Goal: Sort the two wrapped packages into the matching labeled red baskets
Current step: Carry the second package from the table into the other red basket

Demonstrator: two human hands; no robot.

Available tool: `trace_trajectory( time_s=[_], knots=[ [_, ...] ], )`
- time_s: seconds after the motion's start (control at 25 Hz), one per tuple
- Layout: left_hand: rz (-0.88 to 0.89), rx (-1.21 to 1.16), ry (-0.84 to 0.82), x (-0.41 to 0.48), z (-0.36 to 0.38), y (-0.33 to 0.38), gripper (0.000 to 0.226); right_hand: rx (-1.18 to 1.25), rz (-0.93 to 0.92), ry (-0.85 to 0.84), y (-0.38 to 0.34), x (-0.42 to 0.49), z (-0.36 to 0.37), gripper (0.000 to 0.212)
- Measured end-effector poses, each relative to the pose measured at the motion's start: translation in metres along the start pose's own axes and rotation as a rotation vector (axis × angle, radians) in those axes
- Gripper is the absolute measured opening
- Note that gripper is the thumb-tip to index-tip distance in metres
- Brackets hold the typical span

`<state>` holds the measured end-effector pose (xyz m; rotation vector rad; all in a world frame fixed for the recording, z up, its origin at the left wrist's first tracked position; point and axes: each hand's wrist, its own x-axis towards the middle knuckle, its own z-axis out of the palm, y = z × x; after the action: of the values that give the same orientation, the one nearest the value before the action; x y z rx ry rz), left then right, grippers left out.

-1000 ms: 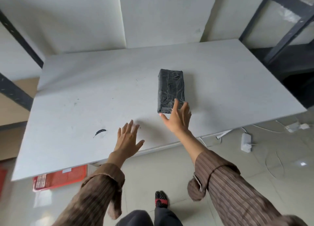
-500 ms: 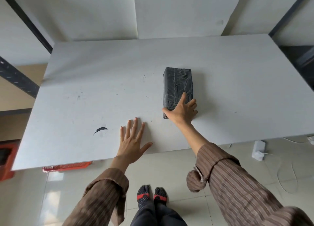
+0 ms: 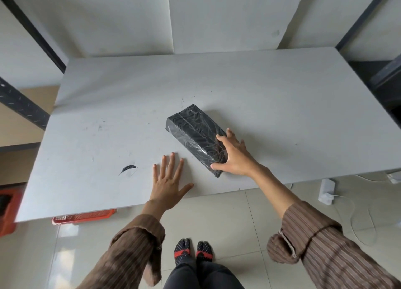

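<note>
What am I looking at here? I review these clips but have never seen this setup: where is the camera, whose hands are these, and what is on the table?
There is no machine here. The one picture comes from a wide-angle camera worn on a person's head, looking forward and down, so the brown striped sleeves and socked feet are the wearer's own. On the large white table lies one oblong package wrapped in shiny black plastic, angled across the surface. The right hand grips its near end, thumb on one side and fingers over the top; the package seems to rest on the table. The left hand lies flat and open on the table, holding nothing. Part of a red plastic basket shows on the floor under the table's near-left edge.
</note>
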<state>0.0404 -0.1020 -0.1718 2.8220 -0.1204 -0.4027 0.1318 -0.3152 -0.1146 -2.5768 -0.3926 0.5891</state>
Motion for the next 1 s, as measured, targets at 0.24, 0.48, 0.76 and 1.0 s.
trace_trajectory(
  time_s=[0.24, 0.48, 0.76, 1.0],
  knots=[
    [0.005, -0.025, 0.003, 0.001, 0.0, 0.001, 0.106, 0.181, -0.044, 0.127, 0.009, -0.016, -0.043, 0.046],
    [0.002, -0.021, 0.011, 0.0, 0.001, 0.0, 0.105, -0.318, 0.059, 0.399, 0.001, -0.002, -0.024, 0.057],
    [0.006, -0.013, 0.011, 0.0, 0.003, 0.0, 0.102, -0.118, 0.078, 0.464, 0.019, 0.015, -0.037, 0.064],
    [0.013, -0.006, 0.018, 0.0, 0.005, -0.002, 0.097, 0.557, 0.078, 0.018, 0.045, 0.023, -0.079, 0.026]
  ],
)
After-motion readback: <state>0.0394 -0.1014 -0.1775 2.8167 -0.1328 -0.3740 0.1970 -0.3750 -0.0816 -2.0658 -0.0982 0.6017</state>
